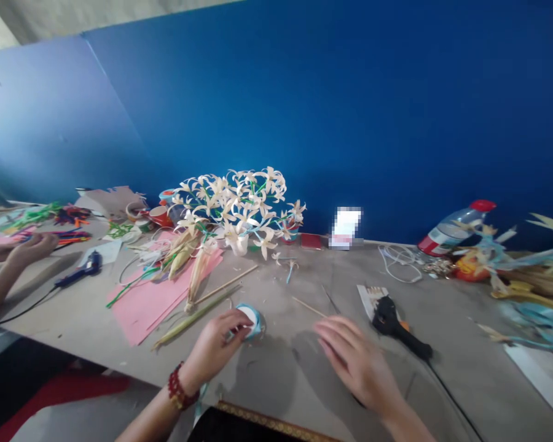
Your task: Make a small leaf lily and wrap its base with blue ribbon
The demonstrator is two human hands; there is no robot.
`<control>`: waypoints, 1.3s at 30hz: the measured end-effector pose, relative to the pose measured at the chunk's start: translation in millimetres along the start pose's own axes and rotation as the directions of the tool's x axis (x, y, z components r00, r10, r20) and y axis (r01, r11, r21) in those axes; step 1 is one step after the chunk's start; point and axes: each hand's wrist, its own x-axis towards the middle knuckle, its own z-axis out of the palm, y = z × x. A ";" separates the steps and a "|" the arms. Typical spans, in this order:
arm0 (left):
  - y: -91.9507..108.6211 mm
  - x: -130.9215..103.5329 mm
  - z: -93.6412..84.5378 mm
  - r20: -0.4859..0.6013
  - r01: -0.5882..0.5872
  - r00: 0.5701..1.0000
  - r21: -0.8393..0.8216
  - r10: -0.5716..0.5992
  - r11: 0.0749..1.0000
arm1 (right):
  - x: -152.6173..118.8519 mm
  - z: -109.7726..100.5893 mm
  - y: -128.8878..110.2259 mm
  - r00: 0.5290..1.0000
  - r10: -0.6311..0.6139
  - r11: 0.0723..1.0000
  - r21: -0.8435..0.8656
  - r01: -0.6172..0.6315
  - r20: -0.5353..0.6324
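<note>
My left hand (214,347), with a red bead bracelet on the wrist, grips a small roll of light-blue tape (251,319) that rests on the grey table (286,368). My right hand (352,356) hovers flat just above the table to the right of the roll, fingers spread and holding nothing. A thin wooden stick (308,306) lies between the two hands, just beyond them. A black glue gun (396,325) lies right of my right hand, its cord trailing toward the front edge.
A bunch of cream paper flowers (239,209) stands behind pink paper sheets (152,301) with husk stems. Another person's hand (30,248) rests at far left near a blue glue gun (85,268). A plastic bottle (456,227) and more husk flowers (525,270) lie at right.
</note>
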 end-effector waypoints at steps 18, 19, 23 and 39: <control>-87.9 0.1 -43.0 -0.064 0.223 0.959 0.774 -0.276 0.593 | -11.3 14.5 -19.3 0.988 0.087 0.992 0.080 -0.097 0.127; -85.8 -0.1 -45.1 -0.074 0.237 0.956 0.764 -0.285 0.600 | -11.9 14.8 -19.3 0.988 0.085 0.992 0.082 -0.096 0.125; -69.1 -0.2 -50.4 -0.083 0.215 0.973 0.664 -0.215 0.716 | -13.5 17.0 -18.9 0.988 0.083 0.992 0.086 -0.095 0.132; -45.2 60.4 -17.4 -0.087 0.181 0.983 0.586 -0.161 0.790 | -12.2 22.0 -20.2 0.991 0.053 0.994 0.090 -0.065 0.127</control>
